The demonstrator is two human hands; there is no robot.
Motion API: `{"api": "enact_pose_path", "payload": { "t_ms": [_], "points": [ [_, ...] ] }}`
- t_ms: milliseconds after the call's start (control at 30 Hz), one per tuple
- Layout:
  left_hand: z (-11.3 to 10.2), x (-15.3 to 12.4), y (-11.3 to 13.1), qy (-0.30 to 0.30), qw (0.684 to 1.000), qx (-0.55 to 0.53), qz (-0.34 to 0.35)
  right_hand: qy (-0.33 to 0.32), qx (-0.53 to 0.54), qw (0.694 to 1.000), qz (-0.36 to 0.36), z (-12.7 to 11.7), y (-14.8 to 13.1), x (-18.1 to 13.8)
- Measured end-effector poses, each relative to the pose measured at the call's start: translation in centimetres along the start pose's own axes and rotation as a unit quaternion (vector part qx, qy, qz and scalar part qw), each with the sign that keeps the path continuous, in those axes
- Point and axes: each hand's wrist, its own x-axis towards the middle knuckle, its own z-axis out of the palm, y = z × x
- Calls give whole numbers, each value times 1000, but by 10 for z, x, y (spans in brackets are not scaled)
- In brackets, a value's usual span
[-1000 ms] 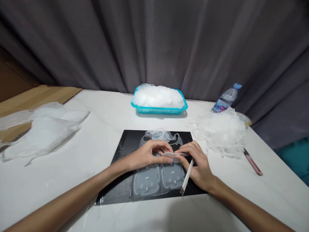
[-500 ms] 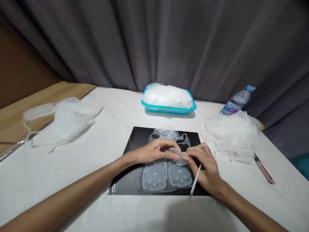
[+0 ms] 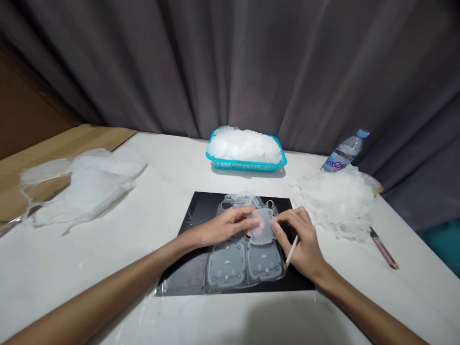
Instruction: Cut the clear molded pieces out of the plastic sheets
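Both my hands meet over a black mat (image 3: 187, 268) on the white table. My left hand (image 3: 224, 226) and my right hand (image 3: 300, 242) pinch a small translucent rounded plastic piece (image 3: 261, 226) between their fingertips, its face tilted up toward me. A thin white stick-like tool (image 3: 291, 251) lies gripped under the fingers of my right hand. On the mat below lies a translucent moulded sheet (image 3: 244, 263) with two more such pieces in it. Behind the hands is its emptied frame (image 3: 237, 200).
A turquoise basket (image 3: 246, 164) heaped with clear pieces stands at the back centre. A heap of clear plastic scraps (image 3: 338, 201) and a water bottle (image 3: 343, 152) are at the right, with a pink-handled knife (image 3: 384, 248). Clear plastic sheets (image 3: 82, 187) lie at the left.
The plastic piece has turned from edge-on and flat to upright, facing me, between both hands. The view has shifted slightly; the hands stay over the mat.
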Motion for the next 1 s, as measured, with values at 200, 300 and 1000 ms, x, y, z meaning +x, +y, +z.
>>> {"api": "enact_pose_path", "payload": {
  "t_ms": [200, 300, 1000],
  "points": [
    [-4, 3, 0, 42, 999, 1, 8, -33, 7, 999, 26, 1, 10, 5],
    [-7, 4, -2, 56, 997, -46, -8, -63, 11, 998, -11, 0, 13, 6],
    [-6, 6, -15, 36, 979, -197, -27, -106, -60, 989, -85, -1, 15, 2]
  ]
}}
